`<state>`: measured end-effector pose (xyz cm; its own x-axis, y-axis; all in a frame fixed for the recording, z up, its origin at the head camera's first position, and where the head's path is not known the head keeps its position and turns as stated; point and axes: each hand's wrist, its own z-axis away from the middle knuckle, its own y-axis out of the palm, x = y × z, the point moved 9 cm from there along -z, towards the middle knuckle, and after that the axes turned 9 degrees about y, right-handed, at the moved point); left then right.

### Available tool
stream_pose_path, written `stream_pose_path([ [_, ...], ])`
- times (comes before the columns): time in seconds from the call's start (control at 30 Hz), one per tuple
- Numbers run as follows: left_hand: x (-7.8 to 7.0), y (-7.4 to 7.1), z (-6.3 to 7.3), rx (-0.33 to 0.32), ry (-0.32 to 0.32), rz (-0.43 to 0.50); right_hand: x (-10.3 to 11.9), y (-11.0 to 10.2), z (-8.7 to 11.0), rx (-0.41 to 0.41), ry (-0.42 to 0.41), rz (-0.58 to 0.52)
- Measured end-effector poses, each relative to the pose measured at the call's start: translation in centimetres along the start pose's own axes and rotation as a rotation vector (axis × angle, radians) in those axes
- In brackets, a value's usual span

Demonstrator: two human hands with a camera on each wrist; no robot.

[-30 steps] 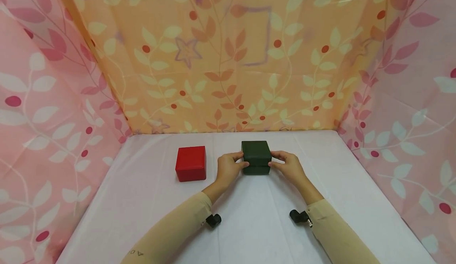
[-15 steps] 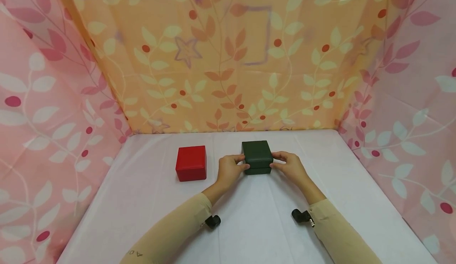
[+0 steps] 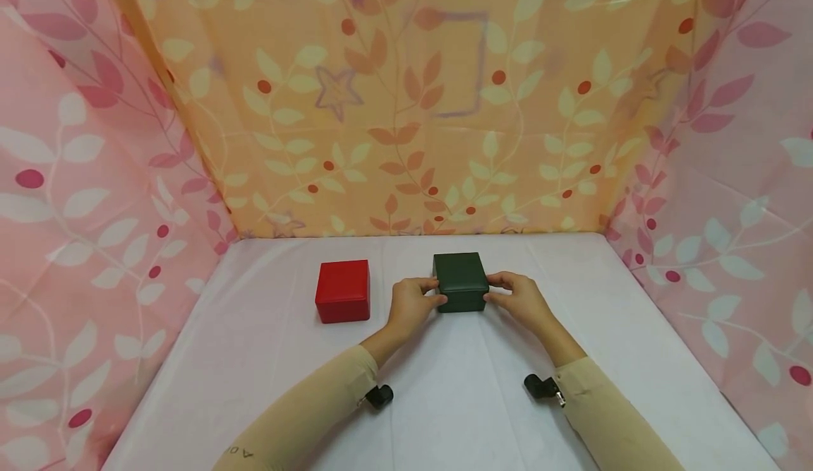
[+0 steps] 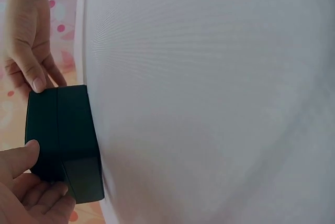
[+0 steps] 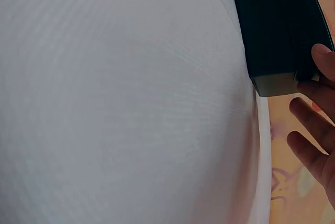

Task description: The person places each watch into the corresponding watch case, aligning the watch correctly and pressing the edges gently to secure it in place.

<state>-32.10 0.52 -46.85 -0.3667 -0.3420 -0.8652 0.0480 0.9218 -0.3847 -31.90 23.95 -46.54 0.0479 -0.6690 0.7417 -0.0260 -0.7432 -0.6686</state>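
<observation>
A dark green box with a lid stands right of centre toward the back of the table, its lid sitting level on the base. My left hand grips its left side, thumb near the front corner, as the left wrist view also shows. On the opposite side, my right hand holds the box with thumb and index finger. In the right wrist view, its other fingers extend below the box without touching it. A closed red box stands to the left, apart from both hands.
White cloth covers the table, and the boxes stand toward its back edge. An orange leaf-patterned curtain hangs behind, with pink curtains at both sides. Small black cameras are fixed at the sleeve cuffs.
The green box's lid has come down onto its base, and the lower front strip that showed beneath it has narrowed. Both hands have lowered slightly with it. The red box stays put.
</observation>
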Motion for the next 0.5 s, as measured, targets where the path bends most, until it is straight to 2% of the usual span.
stream_pose_path([
  [0.2,-0.07,0.01,0.15,0.037,0.021,0.019,0.16,0.04,0.01,0.015,-0.029,0.023],
  [0.4,0.28,0.02,0.46,0.1,-0.004,0.051,0.7,0.13,0.29,0.041,-0.069,0.054],
  [0.5,0.54,-0.13,0.74,0.138,-0.018,0.036,0.96,0.21,0.43,0.062,-0.072,0.07],
])
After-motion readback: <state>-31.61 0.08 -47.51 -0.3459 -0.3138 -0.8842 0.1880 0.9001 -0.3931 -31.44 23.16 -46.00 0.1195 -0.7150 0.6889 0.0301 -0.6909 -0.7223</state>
